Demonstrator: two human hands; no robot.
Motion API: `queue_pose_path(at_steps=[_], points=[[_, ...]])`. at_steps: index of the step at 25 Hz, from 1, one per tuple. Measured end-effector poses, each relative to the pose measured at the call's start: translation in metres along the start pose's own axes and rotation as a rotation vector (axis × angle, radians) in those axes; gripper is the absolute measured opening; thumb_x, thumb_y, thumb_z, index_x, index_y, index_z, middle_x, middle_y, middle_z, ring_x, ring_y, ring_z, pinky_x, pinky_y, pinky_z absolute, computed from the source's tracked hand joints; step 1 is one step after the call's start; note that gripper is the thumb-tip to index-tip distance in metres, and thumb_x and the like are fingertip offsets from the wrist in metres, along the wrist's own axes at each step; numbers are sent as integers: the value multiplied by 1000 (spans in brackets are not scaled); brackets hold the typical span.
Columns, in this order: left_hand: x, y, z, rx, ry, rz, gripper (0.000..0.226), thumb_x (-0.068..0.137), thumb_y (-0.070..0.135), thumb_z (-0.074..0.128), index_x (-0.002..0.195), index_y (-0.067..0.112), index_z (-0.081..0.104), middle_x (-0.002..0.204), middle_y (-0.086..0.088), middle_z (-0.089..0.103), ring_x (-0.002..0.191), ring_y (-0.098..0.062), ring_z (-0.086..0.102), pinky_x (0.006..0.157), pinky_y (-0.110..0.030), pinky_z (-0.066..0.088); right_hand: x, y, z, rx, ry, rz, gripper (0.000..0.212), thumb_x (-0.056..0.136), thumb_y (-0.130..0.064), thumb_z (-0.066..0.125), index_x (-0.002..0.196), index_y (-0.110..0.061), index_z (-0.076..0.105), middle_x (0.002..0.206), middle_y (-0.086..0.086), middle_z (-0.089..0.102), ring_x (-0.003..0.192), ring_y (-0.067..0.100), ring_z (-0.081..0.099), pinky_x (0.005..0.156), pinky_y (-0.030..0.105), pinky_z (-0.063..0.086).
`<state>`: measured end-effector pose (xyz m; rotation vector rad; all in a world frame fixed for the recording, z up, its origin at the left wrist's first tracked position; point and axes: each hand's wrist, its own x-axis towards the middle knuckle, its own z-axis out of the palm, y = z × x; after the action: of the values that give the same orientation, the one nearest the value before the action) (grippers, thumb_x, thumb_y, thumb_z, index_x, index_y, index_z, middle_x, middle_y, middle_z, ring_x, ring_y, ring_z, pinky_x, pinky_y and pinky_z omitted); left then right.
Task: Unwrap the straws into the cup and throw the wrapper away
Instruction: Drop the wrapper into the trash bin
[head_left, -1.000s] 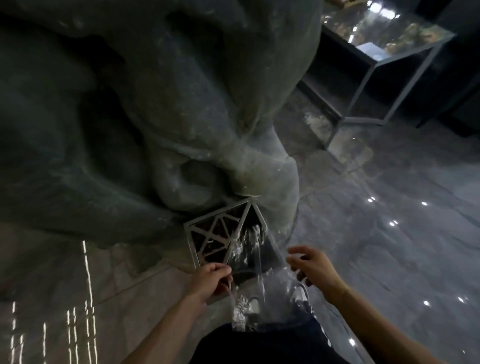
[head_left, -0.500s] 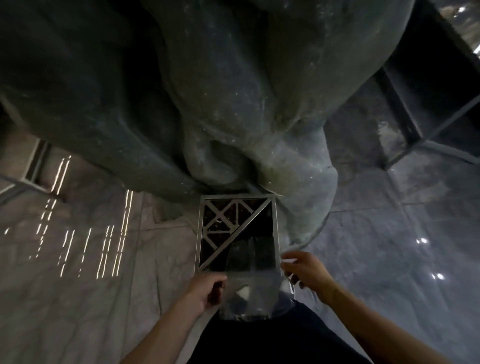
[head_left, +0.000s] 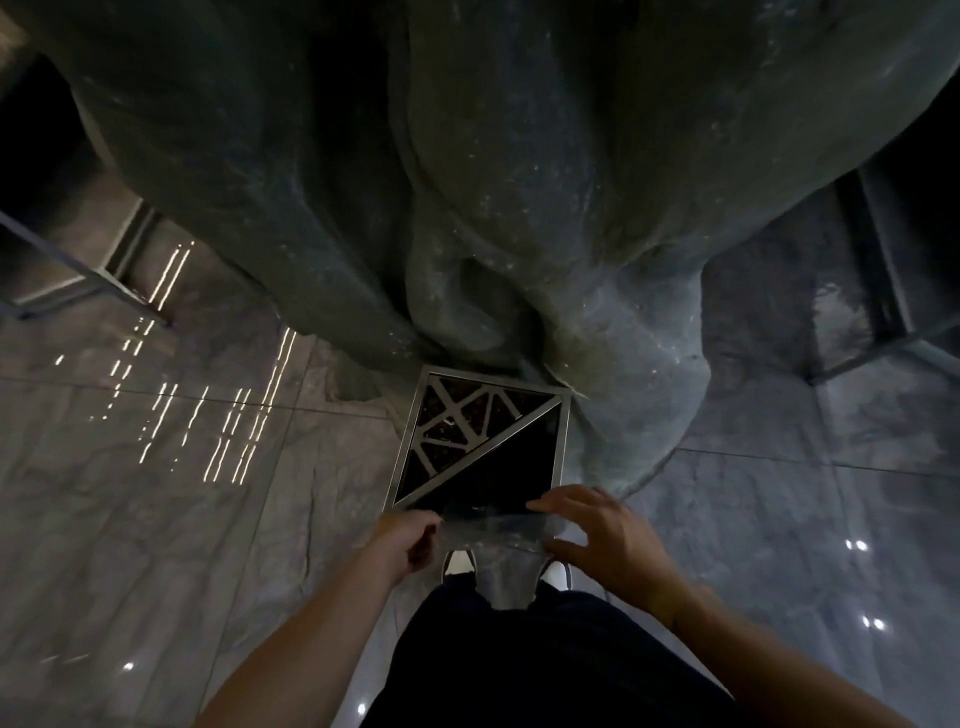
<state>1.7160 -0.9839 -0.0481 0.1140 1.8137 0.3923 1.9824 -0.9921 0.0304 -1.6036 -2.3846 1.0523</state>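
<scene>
Wrapper (head_left: 491, 525): clear plastic, stretched flat between your hands, just above the near edge of the bin (head_left: 480, 441).
Left hand (head_left: 402, 540): fingers curled closed, pinching the wrapper's left edge.
Right hand (head_left: 602, 540): fingers spread loosely, thumb and fingertips touching the wrapper's right edge (a firm grip cannot be told).
Bin: square metal frame, half lattice, half dark opening, set against the base of a large dark sculpture (head_left: 493, 182).
Floor (head_left: 156, 519): glossy marble tile; your shoes (head_left: 458, 562) just below the wrapper.
</scene>
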Motion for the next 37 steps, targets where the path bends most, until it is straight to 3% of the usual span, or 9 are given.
queue_pose_path(at_steps=[4, 7, 9, 12, 14, 17, 21, 27, 37], points=[[9, 8, -3, 98, 26, 62, 27, 85, 3, 63, 59, 7, 58, 32, -3, 47, 23, -12, 40, 39, -16, 40, 15, -5, 6, 22, 106, 8, 25, 92, -41, 55, 116, -42, 62, 118, -16, 65, 102, 2, 59, 80, 30, 55], [2, 14, -9, 210, -18, 234, 17, 94, 15, 50, 85, 18, 64, 62, -5, 65, 45, -16, 56, 50, -23, 43, 28, -3, 15, 47, 99, 67, 19, 93, -38, 56, 107, -37, 69, 109, -14, 70, 90, 1, 62, 74, 26, 56], [-5, 13, -18, 325, -100, 361, 25, 95, 9, 43, 105, 24, 62, 81, -6, 68, 57, -15, 59, 53, -24, 44, 36, 0, 23, 57, 91, 110, 18, 92, -38, 58, 104, -37, 71, 107, -14, 71, 85, 1, 63, 71, 23, 55], [-13, 5, -32, 519, -215, 605, 44, 86, -2, 58, 122, 23, 59, 97, -6, 66, 72, -6, 62, 60, -13, 47, 46, 6, 34, 33, 94, 142, 17, 90, -40, 60, 101, -39, 72, 102, -17, 72, 85, 2, 64, 67, 27, 55], [-17, 2, -37, 657, -218, 754, 45, 82, 8, 69, 123, 25, 61, 99, 0, 66, 73, 6, 60, 68, -6, 45, 50, 9, 42, 5, 84, 139, 16, 90, -39, 60, 101, -39, 72, 103, -18, 71, 87, 2, 64, 66, 27, 54], [-23, 4, -34, 760, -122, 846, 33, 83, 25, 71, 116, 30, 66, 104, 9, 65, 78, 4, 60, 73, -11, 47, 50, 12, 52, -54, 96, 94, 15, 90, -33, 62, 100, -37, 72, 104, -18, 72, 91, 4, 63, 61, 18, 46], [-20, 2, -28, 990, -12, 927, 19, 91, 33, 59, 108, 28, 68, 111, 10, 66, 93, -8, 64, 84, -32, 52, 48, 15, 62, -43, 88, 107, 17, 88, -31, 64, 102, -36, 73, 108, -16, 72, 95, 9, 64, 62, 20, 44], [-5, -4, -23, 1295, 94, 981, 27, 99, 37, 40, 116, 28, 58, 117, 7, 61, 104, -15, 61, 85, -33, 50, 55, 22, 78, -148, -70, 149, 32, 96, -38, 47, 125, -36, 61, 122, -12, 67, 107, 13, 61, 81, 31, 53], [14, -11, -29, 1391, 25, 862, 32, 97, 28, 46, 128, 22, 51, 128, -2, 49, 104, -24, 62, 83, -39, 52, 52, 16, 105, -255, -219, 220, 39, 98, -42, 39, 135, -33, 48, 133, -6, 59, 119, 18, 50, 95, 38, 43]])
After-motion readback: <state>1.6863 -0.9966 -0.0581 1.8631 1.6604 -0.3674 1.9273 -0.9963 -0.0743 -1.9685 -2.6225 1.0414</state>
